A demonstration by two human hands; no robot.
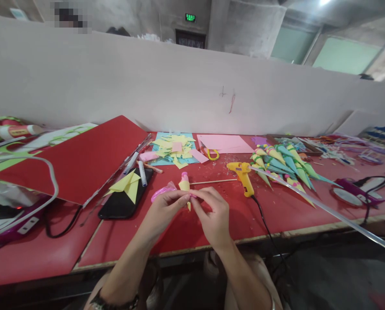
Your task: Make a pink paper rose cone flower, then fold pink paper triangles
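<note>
Left hand (166, 207) and right hand (215, 215) meet, fingertips drawn narrow, pinching a thin pink piece (192, 196) across a small yellow paper cone (184, 186); whether they grip the cone too, I cannot tell. Far ahead of them, beyond a pale partition (115, 77), a green sign (190, 17) reads "EXIT". Beneath them spreads a smooth red tabletop (166, 236), with a yellow plastic glue gun (244, 175) beyond the right hand, to its right.

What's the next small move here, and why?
I'd probably press the pink bit against the yellow cone: the right hand seems to pinch it right by the cone, the left hand overlaps the cone, and pink pieces already sit at its wide end. Whether bit and cone touch is unclear.
</note>
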